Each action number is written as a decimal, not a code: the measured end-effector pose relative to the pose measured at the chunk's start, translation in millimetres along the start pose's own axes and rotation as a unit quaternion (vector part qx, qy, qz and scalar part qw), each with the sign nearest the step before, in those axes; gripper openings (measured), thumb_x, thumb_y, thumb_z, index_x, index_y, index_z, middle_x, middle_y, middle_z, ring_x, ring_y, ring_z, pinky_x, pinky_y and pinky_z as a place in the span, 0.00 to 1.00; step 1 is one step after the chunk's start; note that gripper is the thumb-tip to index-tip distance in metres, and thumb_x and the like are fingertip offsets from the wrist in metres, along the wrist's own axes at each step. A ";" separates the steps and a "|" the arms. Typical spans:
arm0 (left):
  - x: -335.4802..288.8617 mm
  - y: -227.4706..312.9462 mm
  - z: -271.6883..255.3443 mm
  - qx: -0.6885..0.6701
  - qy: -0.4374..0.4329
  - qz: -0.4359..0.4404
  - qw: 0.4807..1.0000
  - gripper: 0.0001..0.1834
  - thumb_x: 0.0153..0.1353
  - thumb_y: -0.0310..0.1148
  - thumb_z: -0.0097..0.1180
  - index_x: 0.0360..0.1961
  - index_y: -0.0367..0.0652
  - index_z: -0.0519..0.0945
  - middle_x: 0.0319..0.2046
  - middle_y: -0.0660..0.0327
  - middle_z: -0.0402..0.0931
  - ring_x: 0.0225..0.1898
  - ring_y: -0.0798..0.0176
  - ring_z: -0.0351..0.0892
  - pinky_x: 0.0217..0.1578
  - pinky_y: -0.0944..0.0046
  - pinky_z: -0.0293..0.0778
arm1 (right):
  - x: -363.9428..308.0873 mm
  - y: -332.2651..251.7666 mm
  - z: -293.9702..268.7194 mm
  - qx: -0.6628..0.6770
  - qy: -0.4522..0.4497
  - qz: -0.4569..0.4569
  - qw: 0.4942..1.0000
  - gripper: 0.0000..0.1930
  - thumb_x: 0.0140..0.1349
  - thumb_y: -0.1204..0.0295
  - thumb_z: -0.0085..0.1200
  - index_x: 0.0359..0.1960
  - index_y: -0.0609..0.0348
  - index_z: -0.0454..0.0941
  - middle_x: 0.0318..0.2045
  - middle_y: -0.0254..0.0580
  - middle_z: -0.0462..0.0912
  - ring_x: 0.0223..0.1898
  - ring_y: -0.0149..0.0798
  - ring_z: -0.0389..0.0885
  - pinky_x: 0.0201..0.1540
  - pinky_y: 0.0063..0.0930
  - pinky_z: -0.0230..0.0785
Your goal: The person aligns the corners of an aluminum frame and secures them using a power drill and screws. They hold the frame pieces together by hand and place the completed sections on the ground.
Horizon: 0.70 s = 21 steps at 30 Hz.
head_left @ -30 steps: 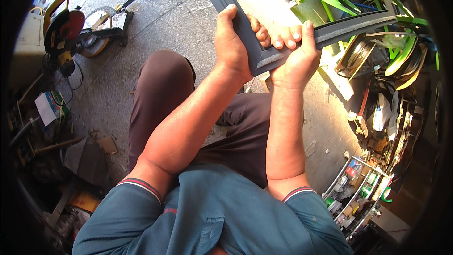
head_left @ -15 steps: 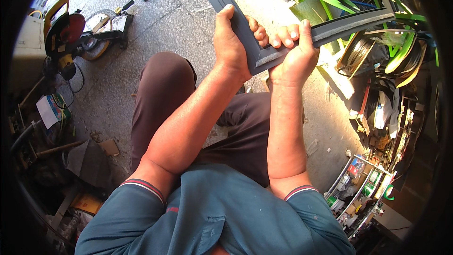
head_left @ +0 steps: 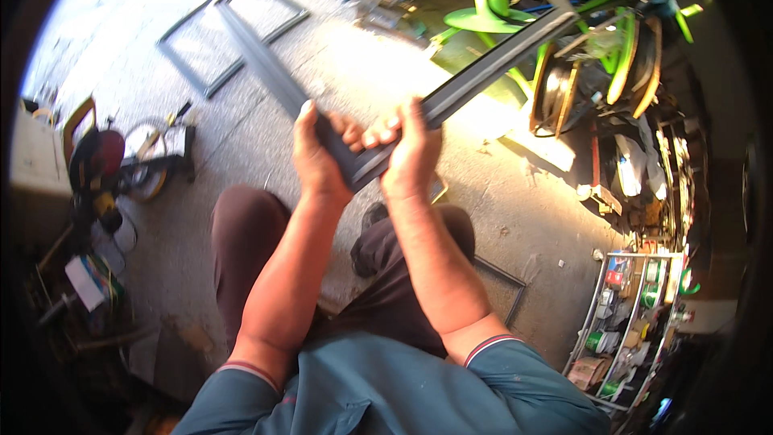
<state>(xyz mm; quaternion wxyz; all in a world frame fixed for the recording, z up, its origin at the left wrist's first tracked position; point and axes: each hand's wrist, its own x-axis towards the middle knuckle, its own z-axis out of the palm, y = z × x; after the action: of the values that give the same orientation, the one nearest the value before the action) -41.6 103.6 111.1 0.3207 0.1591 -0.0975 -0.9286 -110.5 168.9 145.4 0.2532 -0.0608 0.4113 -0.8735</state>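
Both hands hold a dark grey window frame (head_left: 262, 62) up in front of me, close to one of its corners. My left hand (head_left: 320, 157) is wrapped round the left bar, thumb on top. On the right bar, my right hand (head_left: 409, 153) grips just beyond the corner, its thumb pointing up along the profile. The fingers of both hands curl over the inner side and nearly meet. From the corner the two bars spread away from me, and a thin pale bar closes the far right. Motion blurs the near part slightly.
A second grey frame (head_left: 211, 89) lies on the floor ahead left. At the left stands a cut-off saw (head_left: 101, 153). Green reel stands (head_left: 491, 20) with coiled strips are at the far right, above a metal rack (head_left: 636, 322) of small goods. A thin dark frame (head_left: 503, 274) lies beside my right knee.
The held frame has come lower and left in the view and turned, so its outer side faces up more. Both hands have kept their grip. The view has shifted, showing more floor.
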 end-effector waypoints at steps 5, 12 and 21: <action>3.6 15.2 -9.8 0.047 -0.058 0.014 0.997 0.27 0.76 0.53 0.49 0.23 0.47 0.66 0.22 0.61 0.67 0.25 0.62 0.67 0.33 0.61 0.70 | -11.6 -5.4 -0.8 -0.035 -0.056 -0.064 0.996 0.13 0.77 0.66 0.51 0.36 0.62 0.70 0.23 0.40 0.77 0.25 0.37 0.81 0.29 0.34 0.79; 8.5 49.2 -40.1 0.142 -0.161 0.061 0.975 0.20 0.76 0.45 0.52 0.28 0.46 0.68 0.24 0.63 0.63 0.27 0.65 0.63 0.29 0.65 0.64 | -14.4 -18.8 -18.6 -0.070 -0.120 -0.031 0.990 0.23 0.77 0.50 0.48 0.51 0.62 0.71 0.38 0.48 0.85 0.42 0.40 0.85 0.49 0.37 0.78; 15.3 70.1 -102.5 0.241 -0.178 -0.001 0.954 0.19 0.74 0.46 0.57 0.30 0.47 0.69 0.26 0.63 0.65 0.28 0.64 0.66 0.32 0.64 0.66 | 14.7 -59.9 -38.7 0.106 -0.084 -0.066 0.989 0.22 0.75 0.46 0.49 0.46 0.55 0.72 0.32 0.43 0.82 0.36 0.43 0.82 0.47 0.43 0.77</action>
<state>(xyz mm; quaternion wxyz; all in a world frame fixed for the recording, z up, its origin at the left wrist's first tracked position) 23.3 31.6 32.0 0.2489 0.0636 -0.3737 -0.8913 -158.9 220.2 163.4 0.2332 -0.1340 0.2890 -0.9188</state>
